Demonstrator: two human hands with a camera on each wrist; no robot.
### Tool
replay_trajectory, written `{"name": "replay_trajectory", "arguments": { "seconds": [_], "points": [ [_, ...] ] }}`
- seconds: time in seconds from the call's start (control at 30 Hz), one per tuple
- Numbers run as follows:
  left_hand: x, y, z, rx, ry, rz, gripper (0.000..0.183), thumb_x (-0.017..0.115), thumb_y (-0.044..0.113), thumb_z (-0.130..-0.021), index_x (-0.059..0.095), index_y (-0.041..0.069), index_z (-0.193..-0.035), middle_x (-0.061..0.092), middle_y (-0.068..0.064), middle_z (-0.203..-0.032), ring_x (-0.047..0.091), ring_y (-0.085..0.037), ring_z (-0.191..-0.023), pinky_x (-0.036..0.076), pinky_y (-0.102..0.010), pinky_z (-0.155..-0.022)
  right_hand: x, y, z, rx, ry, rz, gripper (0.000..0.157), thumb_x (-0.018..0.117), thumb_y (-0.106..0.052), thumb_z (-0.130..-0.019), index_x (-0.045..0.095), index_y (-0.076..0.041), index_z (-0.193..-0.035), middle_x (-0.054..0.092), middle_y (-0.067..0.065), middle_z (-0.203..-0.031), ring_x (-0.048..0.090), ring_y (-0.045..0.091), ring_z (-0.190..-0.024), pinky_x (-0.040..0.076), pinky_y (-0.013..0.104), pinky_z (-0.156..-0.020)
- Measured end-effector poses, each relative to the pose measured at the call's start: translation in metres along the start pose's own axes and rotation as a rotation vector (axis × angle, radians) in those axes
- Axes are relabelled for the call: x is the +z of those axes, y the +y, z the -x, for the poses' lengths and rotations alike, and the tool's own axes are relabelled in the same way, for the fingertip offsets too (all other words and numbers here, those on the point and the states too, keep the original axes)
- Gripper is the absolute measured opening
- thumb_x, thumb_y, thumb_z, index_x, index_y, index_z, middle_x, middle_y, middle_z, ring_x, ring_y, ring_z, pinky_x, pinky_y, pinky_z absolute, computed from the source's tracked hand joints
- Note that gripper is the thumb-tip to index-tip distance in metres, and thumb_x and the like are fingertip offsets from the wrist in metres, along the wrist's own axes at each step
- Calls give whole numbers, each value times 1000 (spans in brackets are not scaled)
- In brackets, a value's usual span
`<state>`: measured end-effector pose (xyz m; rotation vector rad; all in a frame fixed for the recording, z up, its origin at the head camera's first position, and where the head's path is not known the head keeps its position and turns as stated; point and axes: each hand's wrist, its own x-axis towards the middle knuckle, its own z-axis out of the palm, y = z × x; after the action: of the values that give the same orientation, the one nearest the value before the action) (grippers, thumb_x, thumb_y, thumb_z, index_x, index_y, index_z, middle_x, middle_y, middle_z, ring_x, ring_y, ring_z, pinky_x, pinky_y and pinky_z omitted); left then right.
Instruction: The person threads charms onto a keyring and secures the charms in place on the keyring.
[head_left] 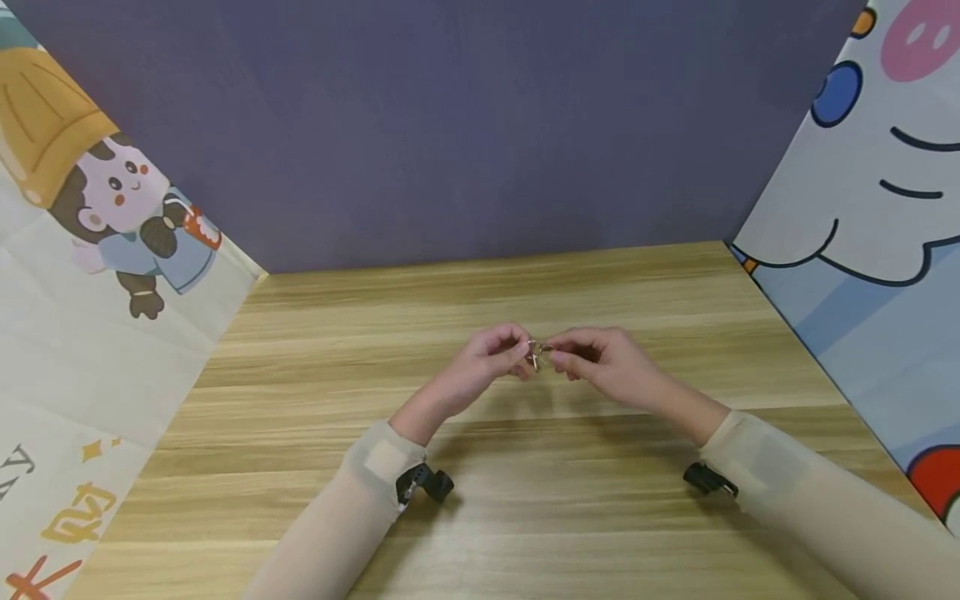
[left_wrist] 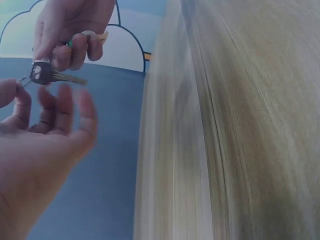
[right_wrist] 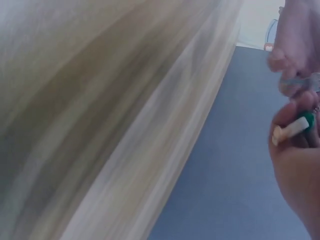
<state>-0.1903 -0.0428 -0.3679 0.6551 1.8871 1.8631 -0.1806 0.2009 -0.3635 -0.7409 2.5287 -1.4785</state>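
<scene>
Both hands meet above the middle of the table. My left hand (head_left: 489,360) pinches a metal key ring (head_left: 535,345) between thumb and index finger. From the ring hangs a key (left_wrist: 42,73) with a dark head, its blade lying over the left hand's other fingers in the left wrist view. Opposite, my right hand (head_left: 611,367) has its thumb and index finger close at the ring's other side. Its curled lower fingers hold a small keychain charm (right_wrist: 295,129), green and white with a pale orange end. What the right fingertips pinch is partly hidden.
The wood-grain table (head_left: 525,517) lies under both hands. A dark blue-grey panel (head_left: 480,133) stands behind it. Cartoon-printed sheets flank it, left (head_left: 195,333) and right (head_left: 885,350). Each forearm carries a strapped black camera.
</scene>
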Motion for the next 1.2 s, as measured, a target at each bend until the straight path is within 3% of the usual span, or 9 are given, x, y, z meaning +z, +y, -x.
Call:
{"name": "replay_trajectory", "arguments": {
  "seconds": [0.13,0.27,0.43,0.57,0.67,0.8,0.9,1.07,1.2],
  "points": [
    [1,0,0,-80,-23,-34,21,41,17,-115,54,1,-112,63,-12,-123,64,-16,-114,56,-51,-110,-5,1,0,-18,-81,114,31,75,-15,-100,73,-6,-130,79,7,-104,66,13,-80,54,25,-64],
    [3,0,1,-123,-54,-130,21,41,22,-117,51,4,-112,67,-19,-122,69,-23,-115,55,-50,-111,-10,3,2,-39,-132,174,28,74,-13,-100,75,-3,-126,81,8,-107,65,8,-79,54,23,-65],
    [4,-1,1,-90,-90,-216,15,55,11,-111,41,8,-106,62,-6,-94,67,-23,-88,59,-38,-88,-17,3,4,-58,-176,237,18,74,-17,-101,79,-7,-115,81,5,-104,58,5,-69,53,23,-62],
    [1,-1,1,-51,-95,-323,19,64,8,-106,45,7,-110,55,0,-84,50,-14,-72,45,-26,-69,-23,2,5,-70,-206,314,15,73,-20,-102,80,-10,-111,80,0,-102,57,3,-68,53,24,-63],
    [0,-2,1,-30,-87,-449,20,67,10,-105,50,6,-114,56,1,-81,46,-12,-71,40,-22,-65,-27,4,6,-73,-233,350,17,71,-21,-104,80,-10,-113,80,1,-102,56,2,-67,52,24,-62],
    [-1,-5,1,-42,-62,-641,18,67,18,-105,57,9,-117,63,1,-87,53,-10,-75,46,-22,-66,-28,8,7,-116,-278,404,24,68,-23,-105,77,-7,-121,77,0,-101,51,0,-65,49,23,-62],
    [-2,-8,2,-72,-31,-724,14,66,20,-106,61,11,-115,66,0,-93,58,-11,-81,51,-24,-68,-27,13,8,-137,-307,436,34,70,-22,-104,73,-3,-132,71,-2,-100,49,-1,-66,47,23,-62],
    [-3,-13,1,-76,18,-787,11,66,18,-106,65,10,-113,70,-2,-97,62,-13,-87,54,-25,-75,-23,19,10,-139,-278,466,38,69,-13,-104,66,1,-139,73,4,-108,57,1,-78,52,24,-68],
    [-5,-15,1,-57,39,-822,22,68,16,-104,64,4,-123,75,-9,-106,70,-19,-94,60,-30,-82,-21,23,10,-121,-206,462,36,69,-11,-103,67,1,-137,78,8,-113,68,6,-87,58,27,-72]
  ]
}}
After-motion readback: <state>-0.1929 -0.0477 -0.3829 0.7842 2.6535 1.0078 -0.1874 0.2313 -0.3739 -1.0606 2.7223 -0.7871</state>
